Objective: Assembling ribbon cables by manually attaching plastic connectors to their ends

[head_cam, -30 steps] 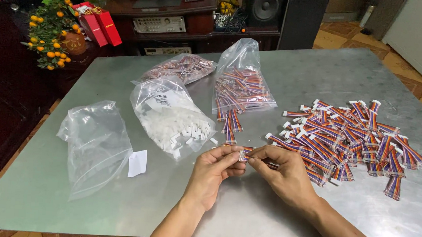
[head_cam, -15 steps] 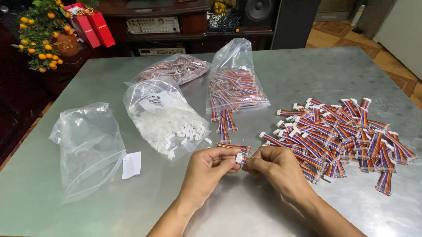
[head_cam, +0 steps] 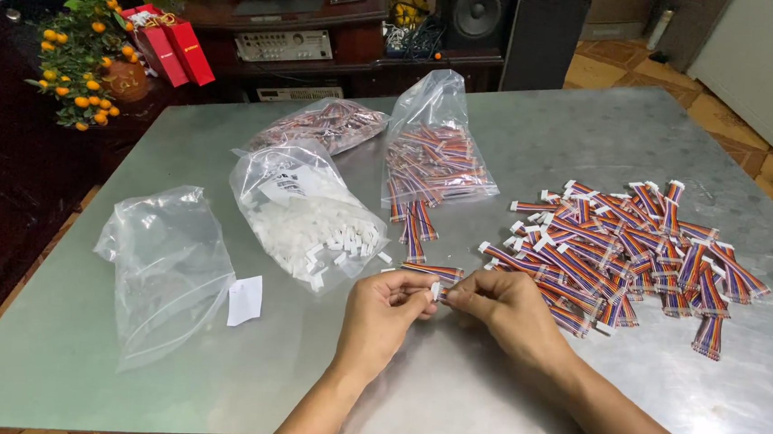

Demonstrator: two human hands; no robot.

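A small white connector [head_cam: 436, 290] sits pinched between both hands, low over the bench [head_cam: 546, 138]. The left hand [head_cam: 383, 312] and right hand [head_cam: 502, 311] have fingers closed on it, tips meeting. Just behind the fingers lies a striped ribbon cable [head_cam: 433, 271]; right of them, a heap of cables [head_cam: 629, 248]; left, a bag of white connectors [head_cam: 309, 216].

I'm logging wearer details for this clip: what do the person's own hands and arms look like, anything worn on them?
Both the left hand and the right hand are bare: no gloves, rings, watch or bracelets show. Both forearms are uncovered right down to the picture's lower edge, with no sleeves in view. No markings are visible on them.
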